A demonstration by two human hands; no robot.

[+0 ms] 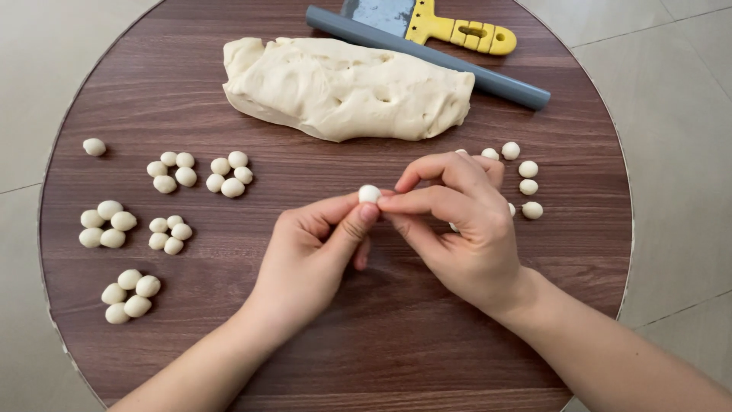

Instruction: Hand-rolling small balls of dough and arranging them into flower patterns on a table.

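Note:
A small white dough ball (370, 193) is pinched between the fingertips of both hands above the middle of a round dark wooden table (396, 336). My left hand (313, 255) holds it from below with thumb and forefinger. My right hand (454, 221) grips it from the right, fingers curled. A large lump of pale dough (343, 88) lies just beyond the hands.
Several clusters of small dough balls (171, 169) sit on the table's left side, with one lone ball (94, 146) at the far left. More loose balls (528, 169) lie right of my right hand. A grey rolling rod (457, 65) and a yellow-handled scraper (450, 29) rest at the back.

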